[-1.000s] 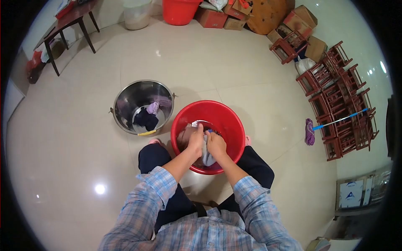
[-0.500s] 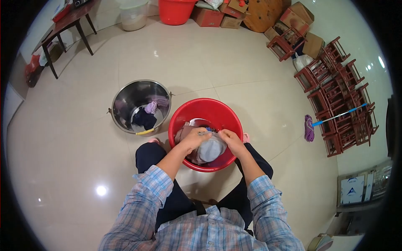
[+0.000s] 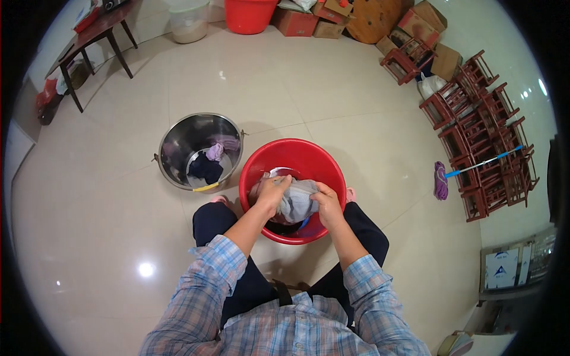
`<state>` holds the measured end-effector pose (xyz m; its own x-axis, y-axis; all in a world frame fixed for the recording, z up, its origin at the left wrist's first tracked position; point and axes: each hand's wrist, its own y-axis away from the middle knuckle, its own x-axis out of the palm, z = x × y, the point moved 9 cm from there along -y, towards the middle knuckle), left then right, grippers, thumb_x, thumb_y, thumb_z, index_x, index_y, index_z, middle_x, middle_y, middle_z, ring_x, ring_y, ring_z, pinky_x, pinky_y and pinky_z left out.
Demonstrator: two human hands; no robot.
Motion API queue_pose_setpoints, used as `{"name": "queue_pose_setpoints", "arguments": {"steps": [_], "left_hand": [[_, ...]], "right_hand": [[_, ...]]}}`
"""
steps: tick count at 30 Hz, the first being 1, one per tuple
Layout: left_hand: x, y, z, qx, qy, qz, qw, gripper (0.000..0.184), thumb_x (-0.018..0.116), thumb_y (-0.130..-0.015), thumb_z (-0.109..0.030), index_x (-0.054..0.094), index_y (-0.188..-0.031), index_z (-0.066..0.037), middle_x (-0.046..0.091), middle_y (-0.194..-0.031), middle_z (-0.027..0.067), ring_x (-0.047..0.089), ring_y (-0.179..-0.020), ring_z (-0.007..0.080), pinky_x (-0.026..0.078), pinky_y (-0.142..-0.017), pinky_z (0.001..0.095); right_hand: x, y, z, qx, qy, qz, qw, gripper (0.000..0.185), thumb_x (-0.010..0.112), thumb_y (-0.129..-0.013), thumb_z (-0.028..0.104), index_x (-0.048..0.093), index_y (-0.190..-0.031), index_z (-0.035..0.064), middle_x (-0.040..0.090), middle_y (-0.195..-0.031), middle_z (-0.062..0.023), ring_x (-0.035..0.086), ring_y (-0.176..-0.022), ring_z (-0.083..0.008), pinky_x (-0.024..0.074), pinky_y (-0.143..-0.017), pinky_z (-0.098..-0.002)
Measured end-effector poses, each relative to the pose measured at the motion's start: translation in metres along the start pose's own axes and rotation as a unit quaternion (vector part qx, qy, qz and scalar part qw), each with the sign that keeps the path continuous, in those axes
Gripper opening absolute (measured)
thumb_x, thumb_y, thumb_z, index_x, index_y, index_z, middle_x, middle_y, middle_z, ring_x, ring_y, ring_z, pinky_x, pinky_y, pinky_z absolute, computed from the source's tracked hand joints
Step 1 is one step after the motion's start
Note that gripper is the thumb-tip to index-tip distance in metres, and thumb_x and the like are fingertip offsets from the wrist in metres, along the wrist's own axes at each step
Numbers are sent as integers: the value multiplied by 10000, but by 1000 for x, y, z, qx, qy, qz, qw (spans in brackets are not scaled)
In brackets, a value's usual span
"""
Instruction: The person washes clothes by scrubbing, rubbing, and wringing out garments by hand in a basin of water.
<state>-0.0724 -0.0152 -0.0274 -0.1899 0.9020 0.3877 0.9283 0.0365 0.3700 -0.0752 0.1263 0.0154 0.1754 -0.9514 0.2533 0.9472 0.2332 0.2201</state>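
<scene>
Left hand [image 3: 274,194], right hand [image 3: 327,203] pinching opposite sides of grey cloth [image 3: 298,203], within rim of red basin [image 3: 292,152]. Step seems to be working cloth between hands; next move likely calls for steady two-sided grip.

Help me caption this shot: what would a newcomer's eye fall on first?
Probably the bright red basin near the centre, where the left hand and right hand hold a grey cloth. Beside it on the left stands a metal bucket holding a dark cloth and a lilac cloth. On the right are piled reddish-brown stools beside a purple mop head.
</scene>
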Motion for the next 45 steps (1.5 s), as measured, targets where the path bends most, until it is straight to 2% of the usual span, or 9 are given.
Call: {"name": "queue_pose_setpoints", "arguments": {"steps": [4,9,18,23,25,27,35,40,45], "left_hand": [[-16,-8,10,-7,31,-91,995,351,550,-856,-377,584,-844,-28,560,-768,36,502,-683,111,411,-618,274],[-12,2,17,-27,189,-92,977,326,486,-894,-351,573,-867,-38,546,-743,32,499,-651,122,418,-591,280],[-10,4,28,-52,181,-131,973,249,498,-891,-269,572,-824,-41,540,-717,32,506,-642,131,423,-605,288],[7,-15,63,-99,125,8,987,319,520,-875,-340,569,-898,-25,583,-867,64,546,-771,151,438,-711,311],[18,17,10,-99,161,11,982,388,523,-866,-391,563,-944,-13,592,-934,75,556,-849,168,440,-749,319],[16,45,-20,-188,208,-62,958,421,514,-865,-415,557,-965,-8,595,-940,71,561,-875,178,439,-772,322],[-6,-5,35,-102,92,-31,990,294,505,-877,-353,540,-845,-63,532,-786,57,537,-784,174,445,-721,330],[-24,-17,41,-75,145,-82,983,362,480,-891,-372,527,-676,-85,500,-628,14,490,-593,110,401,-528,308],[0,19,19,-133,210,-123,961,344,461,-903,-344,558,-714,-75,528,-646,14,503,-568,112,413,-533,276]], "right_hand": [[52,11,5,-87,220,75,969,167,534,-766,125,570,-882,11,591,-791,-105,567,-734,-170,434,-667,-287],[88,14,28,-296,597,-69,742,302,455,-875,270,545,-698,43,525,-537,-170,544,-481,-317,429,-468,-401],[96,21,30,-306,633,-56,709,351,434,-883,278,509,-633,43,538,-532,-181,545,-478,-357,427,-455,-446],[23,-22,-14,-110,675,-66,726,334,454,-889,278,560,-711,16,605,-660,-165,586,-576,-282,458,-543,-381],[-6,-27,-40,32,229,-37,972,333,478,-893,301,603,-820,1,628,-766,-88,594,-711,-169,454,-646,-305],[-8,-20,-34,85,145,-29,985,320,504,-890,299,617,-902,-1,614,-841,-30,559,-783,-111,432,-708,-253],[28,-8,-13,6,103,3,995,207,484,-893,183,597,-869,12,588,-804,-19,533,-752,-106,425,-689,-258],[106,29,42,-284,539,19,792,274,444,-874,253,551,-752,32,576,-616,-198,574,-562,-361,454,-554,-452],[76,-7,15,-222,669,-75,706,369,381,-894,328,524,-728,32,551,-518,-187,564,-467,-352,447,-470,-471]]}}
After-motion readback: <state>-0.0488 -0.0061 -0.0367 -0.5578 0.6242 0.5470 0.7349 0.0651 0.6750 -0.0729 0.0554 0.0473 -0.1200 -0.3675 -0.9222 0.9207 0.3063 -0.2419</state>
